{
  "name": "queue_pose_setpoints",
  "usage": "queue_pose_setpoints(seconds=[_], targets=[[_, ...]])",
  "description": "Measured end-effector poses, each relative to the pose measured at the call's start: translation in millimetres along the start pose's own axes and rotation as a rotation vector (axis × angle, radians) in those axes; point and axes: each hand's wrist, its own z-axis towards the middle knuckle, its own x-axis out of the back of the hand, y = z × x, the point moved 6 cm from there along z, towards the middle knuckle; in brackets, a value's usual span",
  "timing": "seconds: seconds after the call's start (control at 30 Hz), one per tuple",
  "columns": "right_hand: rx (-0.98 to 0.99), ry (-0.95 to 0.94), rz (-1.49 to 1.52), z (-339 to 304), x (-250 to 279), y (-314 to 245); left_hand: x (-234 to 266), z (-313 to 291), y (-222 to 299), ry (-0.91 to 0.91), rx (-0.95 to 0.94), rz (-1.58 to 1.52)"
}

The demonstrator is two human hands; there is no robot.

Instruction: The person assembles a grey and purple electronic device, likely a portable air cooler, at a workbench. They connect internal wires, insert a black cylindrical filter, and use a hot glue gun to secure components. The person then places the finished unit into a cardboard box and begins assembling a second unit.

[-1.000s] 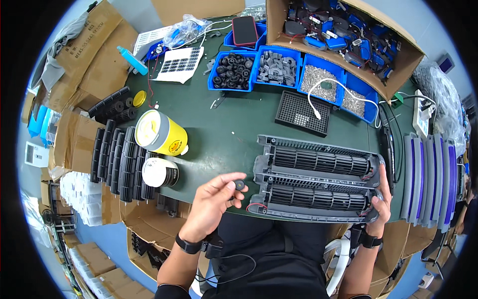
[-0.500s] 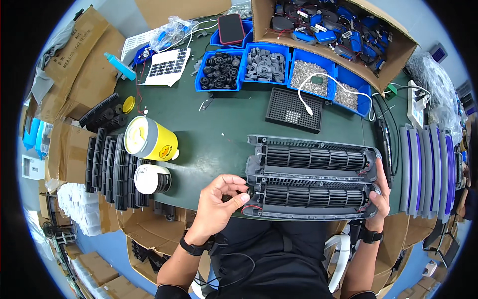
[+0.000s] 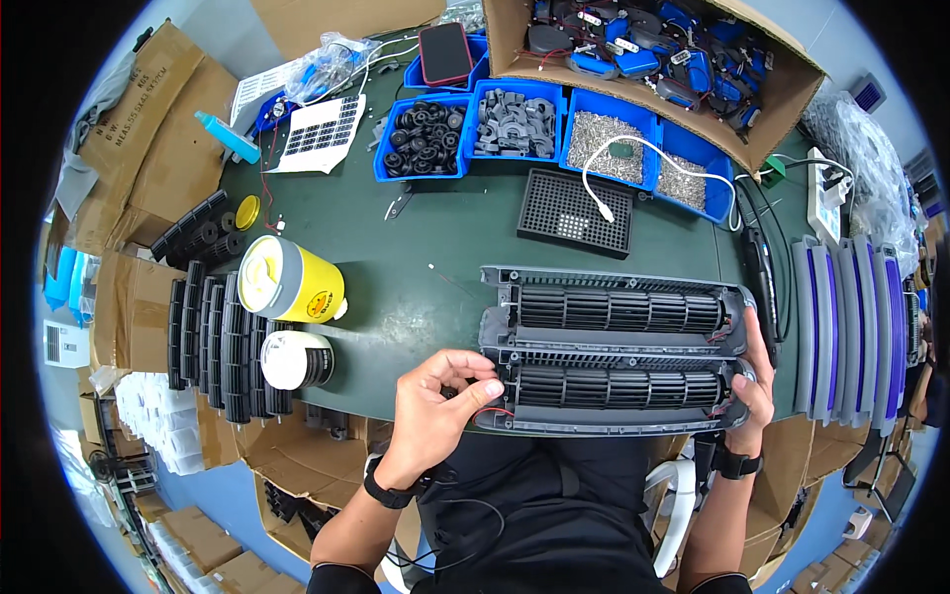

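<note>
Left hand (image 3: 433,404): pinched, at left end of near casing (image 3: 618,420); held part, I cannot tell.
Right hand (image 3: 755,398): grasping near casing's right end, beside far casing (image 3: 616,342).

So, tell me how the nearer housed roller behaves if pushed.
The roller would probably turn rather than slide, being round and cradled in its grey housing. It looks rigid, its fins running straight, but they're thin and might snap.

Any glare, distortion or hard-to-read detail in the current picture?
Head view: pale glare on the dark green, flat tabletop; head view: the fisheye bows the front edge of the large brown cardboard box; head view: dark detail by the fingertips of the bare left hand blends together.
</note>
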Motion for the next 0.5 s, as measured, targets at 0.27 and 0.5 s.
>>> queue_pose_setpoints(seconds=[0.27, 0.5], targets=[[0.002, 0.012, 0.027, -1, -4, -2, 2, 0, 2, -0.006, -0.042, -0.012], [0.024, -0.027, 0.060, 0, -1, 3, -1, -3, 2, -0.013, -0.086, -0.051]])
